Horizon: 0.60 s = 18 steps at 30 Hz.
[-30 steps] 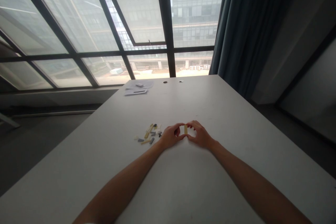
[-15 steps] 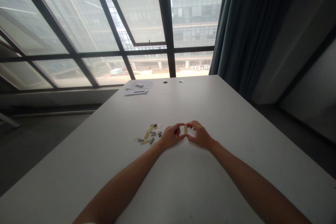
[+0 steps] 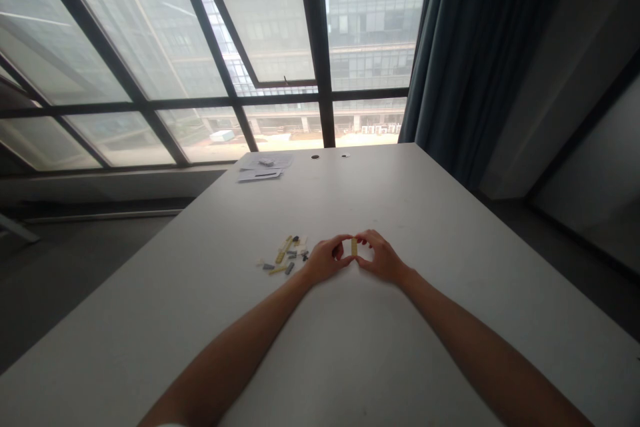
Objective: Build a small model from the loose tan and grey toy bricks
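Note:
Between my two hands is a small tan building brick (image 3: 354,247), long side pointing away from me. My left hand (image 3: 327,259) pinches it from the left, with thumb and fingertips at its near and far ends. From the right, my right hand (image 3: 381,257) grips the same brick in a similar pinch. Just left of my left hand lies a loose pile of small bricks: a tan plate (image 3: 280,257), a thin tan strip (image 3: 277,271), a grey brick (image 3: 290,269), another grey piece (image 3: 269,267), and several white and dark bits.
The pieces lie on a white table (image 3: 320,207). At its far left are sheets of paper (image 3: 260,175) with a small object on top. Two round holes (image 3: 315,157) sit near the far edge. Beyond are large windows (image 3: 280,27) and a dark curtain (image 3: 460,60).

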Motion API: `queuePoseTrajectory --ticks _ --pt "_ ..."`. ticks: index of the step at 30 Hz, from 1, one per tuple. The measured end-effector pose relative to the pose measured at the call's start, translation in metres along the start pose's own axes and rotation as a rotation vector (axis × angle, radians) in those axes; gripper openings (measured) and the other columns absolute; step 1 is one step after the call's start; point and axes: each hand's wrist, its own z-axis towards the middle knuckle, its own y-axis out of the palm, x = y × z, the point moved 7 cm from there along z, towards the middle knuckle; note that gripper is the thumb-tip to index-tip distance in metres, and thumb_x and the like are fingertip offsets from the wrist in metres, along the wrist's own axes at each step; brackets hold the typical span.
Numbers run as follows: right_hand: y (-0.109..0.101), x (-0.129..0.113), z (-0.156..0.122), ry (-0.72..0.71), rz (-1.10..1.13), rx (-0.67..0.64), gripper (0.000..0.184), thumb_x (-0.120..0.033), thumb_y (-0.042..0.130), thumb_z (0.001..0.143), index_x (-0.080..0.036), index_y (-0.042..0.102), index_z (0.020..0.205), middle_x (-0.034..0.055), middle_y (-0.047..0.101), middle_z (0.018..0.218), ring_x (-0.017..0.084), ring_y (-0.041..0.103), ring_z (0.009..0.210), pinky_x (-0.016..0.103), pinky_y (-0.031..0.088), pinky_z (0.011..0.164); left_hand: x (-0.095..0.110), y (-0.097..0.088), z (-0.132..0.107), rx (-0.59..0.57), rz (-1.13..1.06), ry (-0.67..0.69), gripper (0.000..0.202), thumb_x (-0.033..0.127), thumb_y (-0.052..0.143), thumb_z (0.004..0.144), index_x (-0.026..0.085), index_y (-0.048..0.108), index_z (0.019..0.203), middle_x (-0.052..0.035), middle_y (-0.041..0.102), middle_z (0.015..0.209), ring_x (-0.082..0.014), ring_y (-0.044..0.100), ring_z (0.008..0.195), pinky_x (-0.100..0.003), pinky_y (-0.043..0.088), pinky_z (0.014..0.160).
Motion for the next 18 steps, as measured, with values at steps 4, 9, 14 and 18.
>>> queuePoseTrajectory --ticks 4,9,14,18 --pt "0.0000 0.0000 0.0003 0.001 0.000 0.001 0.040 -0.015 0.072 0.076 -0.024 0.059 0.112 0.0054 0.062 0.100 0.022 0.057 0.094 0.036 0.051 0.081 0.0007 -0.0003 -0.0002 -0.002 0.007 0.010 0.047 0.039 0.071 0.082 0.018 0.063 0.124 0.0069 0.054 0.063 -0.0079 0.044 0.056 -0.020 0.036 0.059" --pt "0.0007 0.0009 -0.0002 0.008 0.000 -0.006 0.040 -0.015 0.072 0.076 -0.024 0.058 0.113 0.0052 0.061 0.100 0.022 0.057 0.095 0.036 0.051 0.081 0.0020 -0.0006 -0.0003 -0.007 -0.001 -0.001 0.048 0.040 0.071 0.082 0.019 0.063 0.125 0.0067 0.054 0.064 -0.0078 0.044 0.056 -0.020 0.036 0.059" --pt "0.0002 0.0001 0.0000 0.012 -0.001 -0.004 0.041 -0.014 0.072 0.076 -0.023 0.058 0.114 0.0054 0.061 0.101 0.022 0.057 0.095 0.035 0.050 0.081 0.0026 -0.0005 -0.0001 -0.009 -0.007 0.001 0.047 0.039 0.071 0.083 0.019 0.064 0.124 0.0067 0.054 0.064 -0.0077 0.044 0.056 -0.020 0.037 0.059" --pt "0.0006 0.0004 0.0000 0.010 0.000 -0.008 0.040 -0.015 0.071 0.077 -0.023 0.058 0.114 0.0054 0.061 0.100 0.022 0.057 0.095 0.035 0.050 0.081 -0.0002 0.0007 0.0000 -0.007 -0.002 0.003 0.049 0.040 0.071 0.083 0.018 0.063 0.125 0.0068 0.054 0.064 -0.0078 0.044 0.056 -0.020 0.036 0.059"
